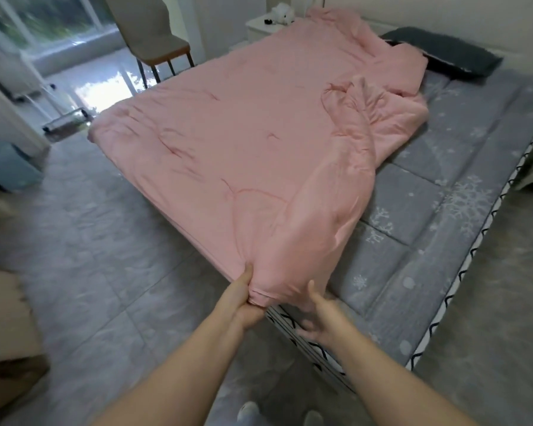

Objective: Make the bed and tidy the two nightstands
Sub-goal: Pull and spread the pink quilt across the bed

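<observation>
A pink quilt [234, 142] covers the left half of the bed, folded over on itself with a rumpled ridge down the middle. My left hand [243, 298] pinches its near corner at the foot of the bed. My right hand [319, 315] is beside that corner with fingers spread, touching the fabric's underside and not gripping it. The grey snowflake mattress pad [462, 192] lies bare on the right. A dark grey pillow [443, 55] rests at the head. A white nightstand [265, 27] stands at the far left of the bed's head.
A small white plush toy [282, 13] and a dark item sit on the nightstand. A grey chair [148, 35] stands by the window at the bed's far side. Grey tiled floor [105, 272] runs along the left. A cardboard box [6, 333] sits at the left edge.
</observation>
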